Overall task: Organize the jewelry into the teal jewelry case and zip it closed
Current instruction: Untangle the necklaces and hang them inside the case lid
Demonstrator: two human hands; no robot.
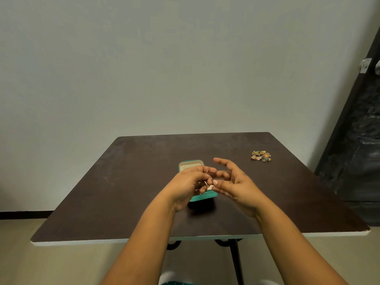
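The teal jewelry case (203, 197) lies open at the middle of the dark table, its lid (190, 163) raised at the back and a pale lining inside. Both my hands hover right over it and hide most of the inside. My left hand (190, 185) has its fingers curled and pinches a thin gold chain (207, 170) that hangs down toward the case. My right hand (232, 179) is beside it with fingers spread and relaxed, its fingertips close to the chain. A small pile of colourful jewelry (260, 155) lies at the table's far right.
The dark brown table (123, 192) stands against a pale wall, its white front edge near me. A dark door (357, 140) with a metal latch is at the right. The table's black legs show below the front edge.
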